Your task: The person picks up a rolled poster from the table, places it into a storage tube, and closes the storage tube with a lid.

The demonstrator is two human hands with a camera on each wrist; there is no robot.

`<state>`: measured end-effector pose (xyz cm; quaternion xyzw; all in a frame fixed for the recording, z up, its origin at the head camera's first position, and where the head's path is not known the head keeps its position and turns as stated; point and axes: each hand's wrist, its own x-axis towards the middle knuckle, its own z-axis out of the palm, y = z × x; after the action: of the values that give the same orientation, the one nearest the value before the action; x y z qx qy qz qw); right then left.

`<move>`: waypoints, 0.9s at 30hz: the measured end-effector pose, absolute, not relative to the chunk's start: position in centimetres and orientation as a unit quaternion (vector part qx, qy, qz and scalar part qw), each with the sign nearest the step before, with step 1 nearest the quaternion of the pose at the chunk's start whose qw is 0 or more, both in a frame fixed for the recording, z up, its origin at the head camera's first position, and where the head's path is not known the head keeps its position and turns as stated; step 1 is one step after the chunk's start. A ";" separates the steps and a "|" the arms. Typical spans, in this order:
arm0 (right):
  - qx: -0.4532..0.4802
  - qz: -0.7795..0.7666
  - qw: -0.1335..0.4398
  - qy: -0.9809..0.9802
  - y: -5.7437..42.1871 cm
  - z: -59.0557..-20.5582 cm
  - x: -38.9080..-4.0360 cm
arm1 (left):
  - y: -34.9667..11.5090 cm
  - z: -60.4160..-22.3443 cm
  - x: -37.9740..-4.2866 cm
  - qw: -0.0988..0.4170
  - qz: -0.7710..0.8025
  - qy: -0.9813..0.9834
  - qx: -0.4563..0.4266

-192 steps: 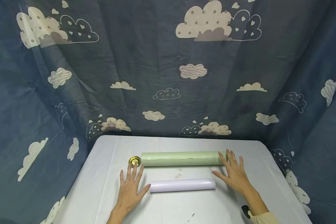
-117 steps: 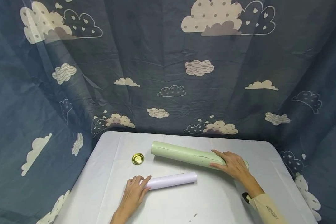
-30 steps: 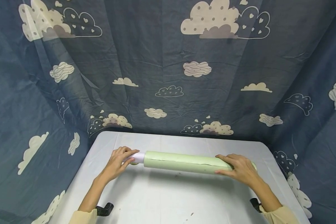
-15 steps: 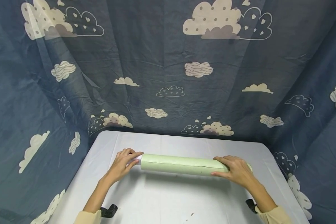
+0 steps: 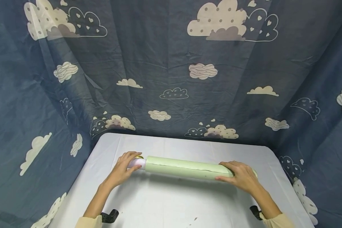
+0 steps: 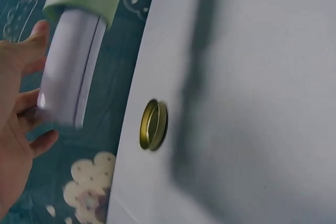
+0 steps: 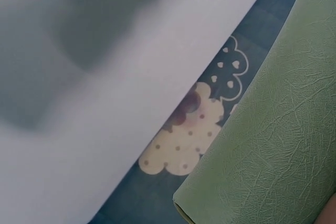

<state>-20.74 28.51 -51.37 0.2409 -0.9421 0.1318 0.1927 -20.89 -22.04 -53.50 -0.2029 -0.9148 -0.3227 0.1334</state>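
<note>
A pale green rolled sheet (image 5: 185, 167) lies nearly level above the table, a lengthwise seam along its side. Out of its left end sticks a thinner, glossy whitish-lilac roll (image 5: 137, 162), the rest of it hidden inside the green one. My left hand (image 5: 122, 169) holds the exposed end of the whitish roll between thumb and fingers, also seen in the left wrist view. With thumb and fingers spread around it, my right hand (image 5: 241, 176) grips the green roll near its right end. The right wrist view shows the green roll's wrinkled texture.
A small gold-coloured round lid (image 6: 152, 124) lies on the white-covered table (image 5: 171, 202), partly hidden behind my left fingers in the head view. Dark blue cloud-patterned cloth (image 5: 171, 63) hangs behind the table and at both sides.
Both rolls lay apart on the table; my hands picked them up and the whitish roll entered the green one. Since half a second ago, slightly more of the whitish roll shows.
</note>
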 end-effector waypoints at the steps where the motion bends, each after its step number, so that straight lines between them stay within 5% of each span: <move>1: 0.237 0.132 0.190 -0.943 28.7 -51.3 -20.7 | -22.4 -53.5 -20.9 0.125 -0.343 -0.912 -0.189; 7: 0.221 0.132 0.184 -0.948 29.6 -51.1 -20.4 | -24.7 -53.9 -21.0 0.069 -0.478 -0.870 -0.105; 13: 0.223 0.132 0.187 -0.948 29.9 -51.2 -20.4 | -25.5 -54.4 -21.5 0.037 -0.573 -0.810 -0.116; 27: 0.216 0.139 0.178 -0.950 29.8 -51.4 -20.2 | -24.7 -54.4 -21.5 0.071 -0.549 -0.824 -0.120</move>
<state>-20.22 29.82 -51.36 0.2155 -0.9500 0.1393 0.1777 -21.47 -24.74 -54.36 -0.1199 -0.8240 -0.5491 0.0709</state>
